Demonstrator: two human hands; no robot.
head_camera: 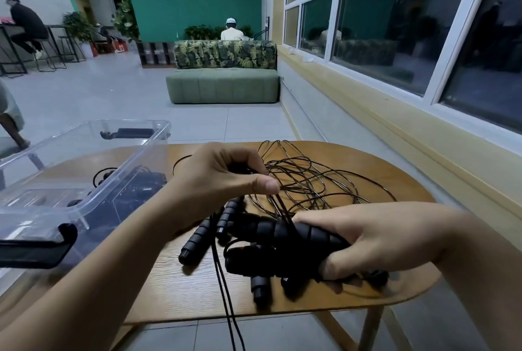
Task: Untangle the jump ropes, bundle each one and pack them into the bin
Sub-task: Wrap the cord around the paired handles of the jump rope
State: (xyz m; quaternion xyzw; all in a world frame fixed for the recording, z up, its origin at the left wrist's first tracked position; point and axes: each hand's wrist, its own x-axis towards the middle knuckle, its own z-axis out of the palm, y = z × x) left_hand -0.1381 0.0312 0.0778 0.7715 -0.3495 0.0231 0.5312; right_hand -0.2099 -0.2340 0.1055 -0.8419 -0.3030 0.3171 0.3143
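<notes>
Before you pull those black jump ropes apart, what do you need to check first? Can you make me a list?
1. Left hand has hold of the thin black cords: ok, it pinches a few.
2. Right hand has the black ribbed foam handles: ok, gripped.
3. Ropes separated: not ok, the cords lie looped together on the oval wooden table.
4. Which cord goes to which handle: cannot tell.
5. Nothing dangling: not ok, two cords hang over the table's front edge.
6. Clear plastic bin open: ok, open on top beside the left arm.
</notes>
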